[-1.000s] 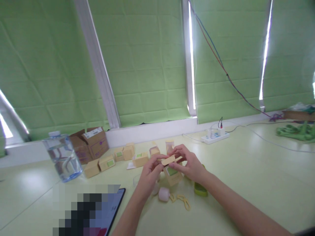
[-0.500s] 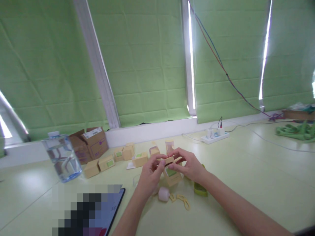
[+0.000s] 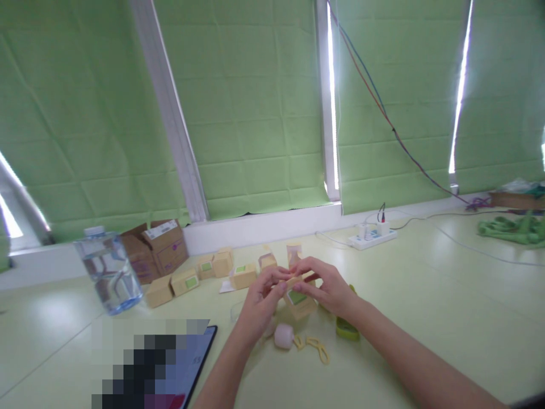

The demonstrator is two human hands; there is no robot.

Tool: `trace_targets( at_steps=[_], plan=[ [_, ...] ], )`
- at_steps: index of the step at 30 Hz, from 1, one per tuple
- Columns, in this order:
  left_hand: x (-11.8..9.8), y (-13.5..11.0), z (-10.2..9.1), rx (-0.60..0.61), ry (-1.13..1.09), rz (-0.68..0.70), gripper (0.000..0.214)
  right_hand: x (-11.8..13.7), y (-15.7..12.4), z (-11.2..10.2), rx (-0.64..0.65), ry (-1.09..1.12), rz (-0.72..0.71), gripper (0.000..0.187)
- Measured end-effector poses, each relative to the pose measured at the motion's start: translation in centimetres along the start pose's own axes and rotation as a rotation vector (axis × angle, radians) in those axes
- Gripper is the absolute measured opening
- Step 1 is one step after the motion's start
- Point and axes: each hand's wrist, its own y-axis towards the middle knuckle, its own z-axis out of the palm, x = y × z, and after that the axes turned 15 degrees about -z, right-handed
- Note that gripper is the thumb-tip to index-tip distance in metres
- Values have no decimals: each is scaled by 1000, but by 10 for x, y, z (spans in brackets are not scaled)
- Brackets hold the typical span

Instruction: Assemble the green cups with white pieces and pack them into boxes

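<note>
Between my two hands is a small tan cardboard box (image 3: pixel 303 307) with a green label on its front. My left hand (image 3: pixel 264 301) grips the box's upper left, thumb at the top edge. Across from it, my right hand (image 3: pixel 326 287) holds the upper right, its thumb on the top edge and fingers curled behind. The lid lies down under the fingers, which partly hide it. Just below the box lie a pale pink cylindrical piece (image 3: pixel 283 336) and a yellow looped strap (image 3: pixel 318 349). A green holder-like piece (image 3: pixel 347 329) rests beside my right wrist.
Several similar small boxes (image 3: pixel 243 276) stand behind my hands. To the left are a large water bottle (image 3: pixel 109 272), an open brown carton (image 3: pixel 166 250) and a partly blurred-out tablet (image 3: pixel 200 352). A power strip (image 3: pixel 372 237) with cables lies at the back; a green bundle (image 3: pixel 511 228) sits far right.
The box's lid flap, raised with a dark gap beneath it before, is now pressed down by my fingers and thumbs. Both hands stay at the box.
</note>
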Motion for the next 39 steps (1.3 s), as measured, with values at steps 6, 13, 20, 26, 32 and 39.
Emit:
trace_targets(
  at_steps=[6,13,20,26,32,39],
  plan=[
    [3,0,-1,39,80,27,14,2,1,-1,-39,-46,-5,19],
    [6,-1,4,-34,162,60,16,5,3,-1,-80,-116,0,19],
    [-1,-4,4,-81,251,88,14,7,3,0,-29,-106,-17,21],
    [-1,-3,3,-132,226,125,19,9,2,3,8,-67,47,22],
    [-5,-4,4,-127,337,145,16,11,3,-2,148,-166,32,38],
    [-1,-6,5,-35,476,144,18,13,7,-18,303,-289,-9,47]
  ],
)
